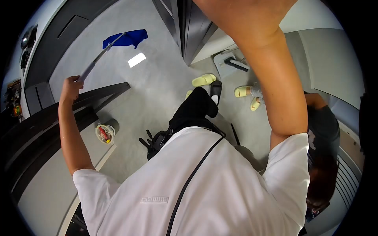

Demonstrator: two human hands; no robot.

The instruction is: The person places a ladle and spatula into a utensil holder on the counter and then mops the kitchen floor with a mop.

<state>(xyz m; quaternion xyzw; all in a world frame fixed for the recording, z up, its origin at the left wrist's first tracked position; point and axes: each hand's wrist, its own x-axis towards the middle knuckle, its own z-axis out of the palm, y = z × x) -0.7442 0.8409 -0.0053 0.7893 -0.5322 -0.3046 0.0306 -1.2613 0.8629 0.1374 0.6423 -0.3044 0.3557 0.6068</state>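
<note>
At the left, my left hand is closed round the grey handle of a mop. The mop's pole runs up and to the right to a blue cloth lying on the grey floor. A small white bright patch shows on the floor just below the cloth. My right arm is raised high on the right. Only the base of my right hand shows at the top edge, and its fingers are out of the frame.
Dark door frames stand at top centre and left. A bin is at lower left. Yellow slippers lie near my feet. A grey dustpan with a brush lies beyond. Another person is at the right.
</note>
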